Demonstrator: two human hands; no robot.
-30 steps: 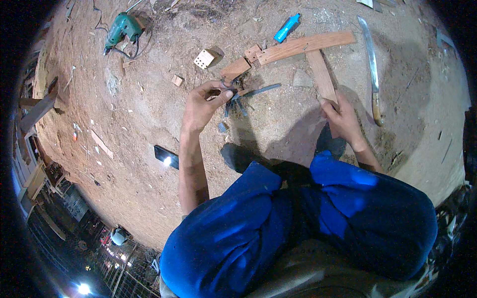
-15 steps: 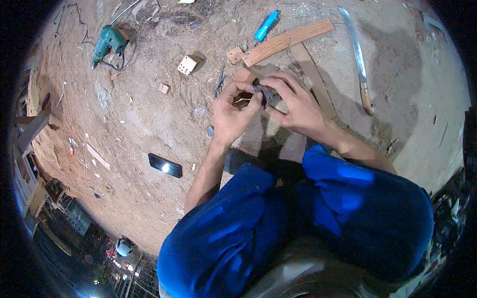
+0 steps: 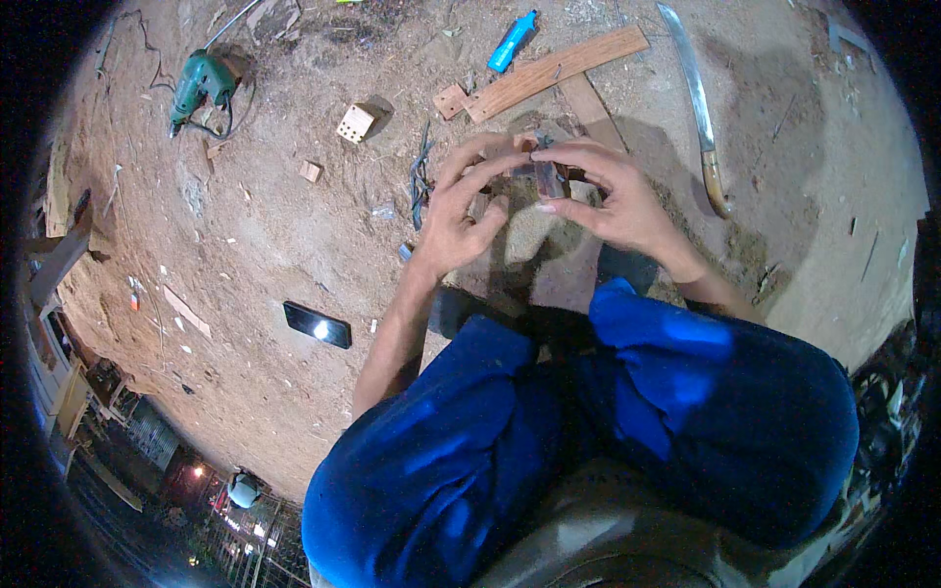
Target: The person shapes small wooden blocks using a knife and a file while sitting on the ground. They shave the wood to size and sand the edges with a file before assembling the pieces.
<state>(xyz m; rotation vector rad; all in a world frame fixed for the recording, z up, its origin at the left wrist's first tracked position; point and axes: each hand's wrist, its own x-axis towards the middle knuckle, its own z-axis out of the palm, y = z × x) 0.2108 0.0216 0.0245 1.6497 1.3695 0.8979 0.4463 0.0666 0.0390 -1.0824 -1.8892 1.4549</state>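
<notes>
A small dark brown, block-like piece (image 3: 552, 180) is between my two hands above the ground. My right hand (image 3: 619, 201) pinches it, with its fingers along the top and the thumb below. My left hand (image 3: 465, 204) is curled, its long fingers reaching across to the piece's far left side and its thumb lower and apart from it. What lies under the left fingers is partly hidden. Just beyond the hands, a long wooden strip (image 3: 559, 73) crosses another strip (image 3: 590, 110). Dark cord-like strands (image 3: 420, 178) lie just left of my left hand.
A green power drill (image 3: 199, 88) lies far left, near a drilled wooden cube (image 3: 356, 123) and a small wood block (image 3: 311, 171). A phone (image 3: 317, 325) lies nearer. Beyond my hands are a blue tube-like item (image 3: 513, 42) and a drilled block (image 3: 451, 101). A long-bladed machete (image 3: 702, 118) lies right.
My right fingers have closed around the dark piece, turning it so its flat side shows. My left fingers have straightened from their pinch, the thumb drawing back. The view has shifted slightly.
</notes>
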